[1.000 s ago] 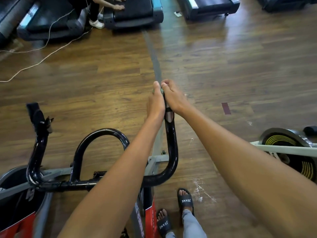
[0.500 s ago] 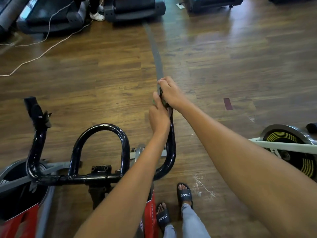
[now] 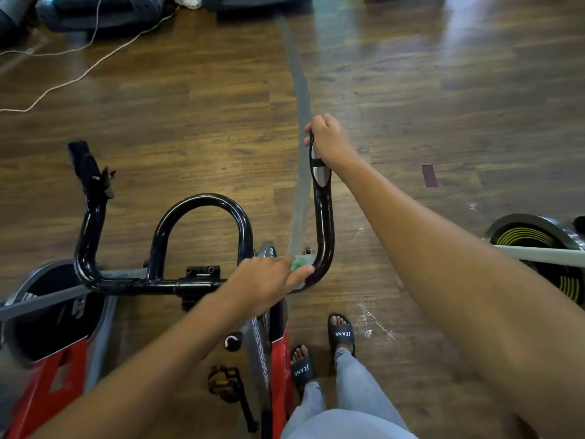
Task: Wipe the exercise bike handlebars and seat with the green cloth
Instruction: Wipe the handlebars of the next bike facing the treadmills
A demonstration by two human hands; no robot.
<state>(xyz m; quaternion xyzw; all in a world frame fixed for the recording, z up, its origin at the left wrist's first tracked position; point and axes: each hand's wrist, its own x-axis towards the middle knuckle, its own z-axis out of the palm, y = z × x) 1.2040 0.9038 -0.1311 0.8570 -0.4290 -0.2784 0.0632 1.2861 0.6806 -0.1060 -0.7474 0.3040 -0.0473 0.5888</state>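
The exercise bike's black handlebars span the lower middle of the head view, with a centre loop and two forward horns. My right hand grips the tip of the right horn. My left hand holds the green cloth wrapped around the lower bend of that same right horn; only a small patch of green shows between my fingers. The left horn stands free. The seat is out of view.
The bike's red and grey frame and a pedal sit below the bars. My sandalled feet stand on the wooden floor to the right. Another bike's flywheel is at the right edge; treadmills and a white cable lie far back.
My left hand with the cloth has slid down the right horn from near its tip to the lower bend. My right hand stays gripping the tip.
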